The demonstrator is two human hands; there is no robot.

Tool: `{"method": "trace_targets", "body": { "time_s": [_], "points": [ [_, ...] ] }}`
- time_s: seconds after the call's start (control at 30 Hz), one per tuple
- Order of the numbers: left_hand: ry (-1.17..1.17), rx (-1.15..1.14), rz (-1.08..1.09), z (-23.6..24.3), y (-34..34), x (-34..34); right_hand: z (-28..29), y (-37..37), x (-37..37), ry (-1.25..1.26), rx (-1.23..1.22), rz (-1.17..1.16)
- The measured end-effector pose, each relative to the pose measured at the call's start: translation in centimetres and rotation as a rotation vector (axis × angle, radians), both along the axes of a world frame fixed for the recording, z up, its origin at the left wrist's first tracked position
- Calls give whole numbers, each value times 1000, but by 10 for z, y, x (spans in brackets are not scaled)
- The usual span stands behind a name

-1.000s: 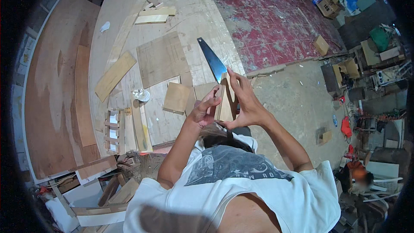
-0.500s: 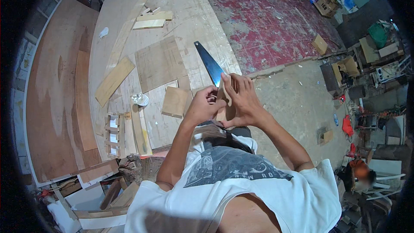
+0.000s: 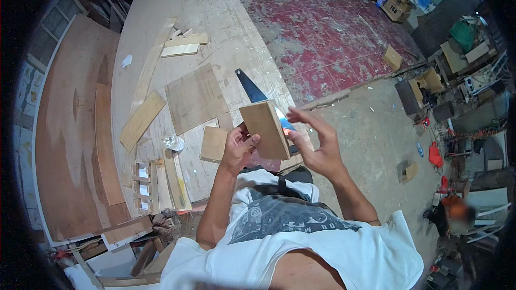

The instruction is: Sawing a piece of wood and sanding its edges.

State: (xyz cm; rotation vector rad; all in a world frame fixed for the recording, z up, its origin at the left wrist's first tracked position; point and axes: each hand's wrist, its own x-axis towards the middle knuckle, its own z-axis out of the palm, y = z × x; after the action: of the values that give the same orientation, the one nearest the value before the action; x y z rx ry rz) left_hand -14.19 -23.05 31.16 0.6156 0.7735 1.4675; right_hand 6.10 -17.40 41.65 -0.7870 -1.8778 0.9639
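A flat rectangular wooden piece (image 3: 264, 129), with a thick side like a shallow box, is held tilted up in front of me. My left hand (image 3: 239, 149) grips its lower left edge, thumb on the broad face. Beside its right side, my right hand (image 3: 321, 147) has its fingers spread; whether the thumb touches the wood I cannot tell. Behind the piece lies a handsaw (image 3: 250, 87) on the worktable, its near part partly hidden. A smaller square wooden piece (image 3: 213, 144) rests on the table just left of my left hand.
The pale plywood worktable (image 3: 215, 32) carries a thin square panel (image 3: 194, 96), a plank (image 3: 142, 121), a clear cup (image 3: 173, 142), stacked strips (image 3: 183, 49) and a slotted wooden frame (image 3: 143, 187). Concrete floor (image 3: 355, 129) lies to the right, with cluttered goods along the far right.
The wooden piece has turned from edge-on to show its broad face. My right hand has loosened and spread away to the right; my left hand has shifted down-left, still gripping.
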Motion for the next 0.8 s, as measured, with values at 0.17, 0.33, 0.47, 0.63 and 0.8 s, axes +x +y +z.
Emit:
{"method": "trace_targets", "body": {
  "time_s": [0.17, 0.33, 0.47, 0.63, 0.8],
  "points": [
    [-108, 71, -70, -1, 5, 6, -5, -9, -6, 26, -49, 39],
    [-240, 89, -83, -4, 3, 12, -6, -14, -9, 242, -460, 77],
    [-289, 65, -49, -5, 2, 15, -16, -11, -6, 184, -513, 172],
    [-292, 54, -32, 2, 2, 16, -19, -15, -13, 207, -459, 125],
    [-219, -35, 141, 1, 5, 19, -23, -16, -16, 8, -430, -6]
  ]
}}
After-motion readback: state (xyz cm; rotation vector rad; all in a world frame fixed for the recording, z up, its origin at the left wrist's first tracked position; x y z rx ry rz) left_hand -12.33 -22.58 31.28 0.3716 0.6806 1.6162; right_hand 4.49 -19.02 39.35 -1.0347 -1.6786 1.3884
